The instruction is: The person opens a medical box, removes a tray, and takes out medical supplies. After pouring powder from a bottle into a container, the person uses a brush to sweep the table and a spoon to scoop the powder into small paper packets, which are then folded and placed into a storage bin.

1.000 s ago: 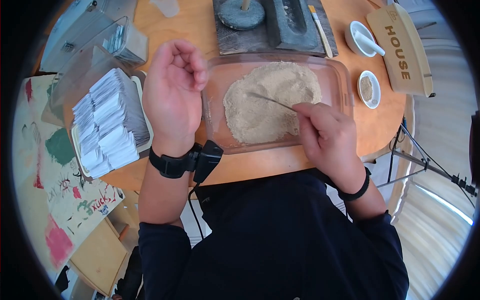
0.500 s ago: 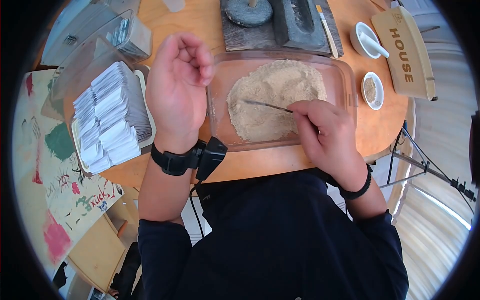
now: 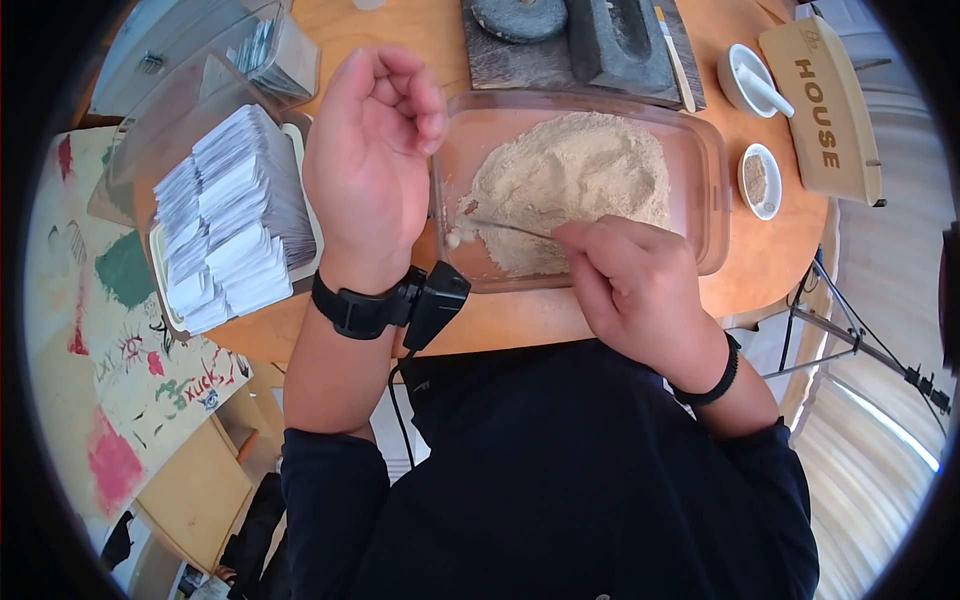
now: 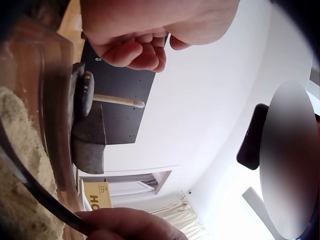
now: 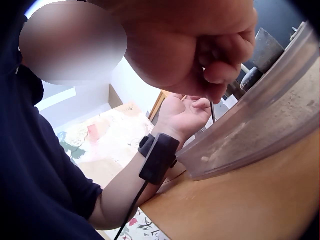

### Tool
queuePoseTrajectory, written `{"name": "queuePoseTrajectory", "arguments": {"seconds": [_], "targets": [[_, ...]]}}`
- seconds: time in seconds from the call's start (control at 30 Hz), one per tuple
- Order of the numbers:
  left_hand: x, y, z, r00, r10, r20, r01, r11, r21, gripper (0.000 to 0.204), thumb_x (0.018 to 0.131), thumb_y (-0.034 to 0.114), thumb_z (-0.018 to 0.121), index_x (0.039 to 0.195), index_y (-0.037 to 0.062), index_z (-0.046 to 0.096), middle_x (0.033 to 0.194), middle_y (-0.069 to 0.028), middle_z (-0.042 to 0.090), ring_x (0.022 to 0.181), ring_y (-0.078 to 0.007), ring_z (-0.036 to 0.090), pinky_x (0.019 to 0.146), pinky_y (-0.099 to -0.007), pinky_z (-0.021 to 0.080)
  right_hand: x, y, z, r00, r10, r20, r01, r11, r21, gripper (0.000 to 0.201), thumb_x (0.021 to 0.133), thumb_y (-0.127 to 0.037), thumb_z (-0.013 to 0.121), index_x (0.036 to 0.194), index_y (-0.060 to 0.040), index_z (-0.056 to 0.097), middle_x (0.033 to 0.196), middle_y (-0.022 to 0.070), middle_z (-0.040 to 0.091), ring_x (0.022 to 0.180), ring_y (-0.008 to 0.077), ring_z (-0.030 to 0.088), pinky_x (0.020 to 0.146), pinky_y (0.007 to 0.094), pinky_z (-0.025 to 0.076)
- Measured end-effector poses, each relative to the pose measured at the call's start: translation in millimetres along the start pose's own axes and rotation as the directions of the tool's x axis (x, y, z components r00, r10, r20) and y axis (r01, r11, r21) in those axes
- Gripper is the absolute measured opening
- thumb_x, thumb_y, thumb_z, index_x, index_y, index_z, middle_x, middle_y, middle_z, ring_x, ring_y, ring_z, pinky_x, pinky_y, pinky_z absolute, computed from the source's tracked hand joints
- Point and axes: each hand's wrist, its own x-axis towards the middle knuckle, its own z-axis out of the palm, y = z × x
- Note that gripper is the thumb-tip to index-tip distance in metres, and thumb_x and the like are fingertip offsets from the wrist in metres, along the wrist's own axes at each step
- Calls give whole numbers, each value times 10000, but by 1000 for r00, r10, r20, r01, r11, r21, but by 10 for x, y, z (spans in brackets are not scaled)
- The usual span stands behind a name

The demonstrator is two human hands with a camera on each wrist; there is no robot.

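My right hand point(image 3: 640, 285) pinches a thin metal spatula point(image 3: 515, 229) between thumb and fingers. The spatula's tip reaches the left edge of a heap of pale beige powder point(image 3: 575, 165), beside a small separate clump. This heap lies in a clear plastic tray point(image 3: 716, 190), uneven and hollowed on top. In the left wrist view the spatula point(image 4: 45, 200) runs as a dark curved strip over the powder. My left hand point(image 3: 370, 165) is raised at the tray's left side, palm up, fingers loosely curled, holding nothing.
Left of the tray stands a box of white paper packets point(image 3: 235, 220). Behind it a dark board carries a round stone point(image 3: 520, 15), a stone trough point(image 3: 625, 45) and a brush point(image 3: 675, 60). A mortar point(image 3: 740, 85), a small powder dish point(image 3: 760, 180) and a HOUSE box point(image 3: 825, 115) are at right.
The spatula's tip has moved from within the powder to its left edge, where a small clump now lies apart. My right hand has shifted slightly left relative to the tray. My left hand keeps its pose.
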Motion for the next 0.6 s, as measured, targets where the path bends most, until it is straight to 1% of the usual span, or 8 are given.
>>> {"name": "queuePoseTrajectory", "arguments": {"seconds": [0.07,0.1,0.17,0.27,0.37,0.5,0.57,0.6], "targets": [[-9,2,2,1000,4,-3,-4,1000,3,322,1050,294,407,1026,15,566,830,-74,520,726,-169,448,655,-292,364,0,14,7,999,-13,-37,12,1000,-15,199,753,33,657,940,-35,673,721,105,629,632,298,648,547,383,516],[-7,-3,10,1000,15,-17,-16,1000,-6,323,1048,290,414,1022,5,563,820,-79,545,710,-160,467,640,-280,372,-6,10,6,999,-11,-36,10,1000,-15,199,753,33,657,940,-35,673,721,105,629,632,298,648,547,383,516],[7,-7,23,999,25,-29,-26,999,-20,324,1045,285,420,1019,-6,560,809,-84,570,694,-151,486,626,-269,380,-14,5,-8,1000,-17,18,17,1000,22,209,744,37,653,939,-37,673,725,103,629,634,301,648,547,382,517],[-2,17,7,999,15,-30,-16,1000,-23,323,1044,286,418,1020,-3,560,813,-83,573,694,-151,484,628,-269,382,-25,-46,-40,999,-17,37,16,1000,17,217,733,41,647,933,-39,672,728,100,625,633,304,647,544,386,514],[-1,23,-2,1000,12,5,-12,1000,-20,325,1040,289,430,1031,1,581,830,-75,525,728,-173,449,645,-288,364,-53,-21,-38,996,-39,83,35,998,54,216,723,40,648,922,-41,668,727,100,620,630,308,643,540,390,510],[7,15,-10,1000,18,11,-18,999,-30,322,1038,281,432,1033,-2,585,834,-82,530,729,-178,450,645,-290,369,-78,-9,-22,999,-24,49,24,1000,12,212,718,36,649,913,-46,664,717,95,612,623,308,638,535,391,507],[12,6,-19,1000,20,13,-19,999,-28,323,1038,280,431,1032,-2,587,836,-85,531,730,-180,450,645,-292,371,-88,-2,-22,996,-30,89,26,999,42,207,721,29,655,911,-50,667,713,93,609,624,305,638,539,389,509],[16,2,-24,1000,22,8,-22,999,-23,322,1046,284,417,1029,4,575,839,-84,557,718,-164,470,645,-286,384,-91,1,-26,996,-27,88,24,999,42,207,721,29,655,911,-50,667,713,93,609,624,305,638,539,389,509]]}}
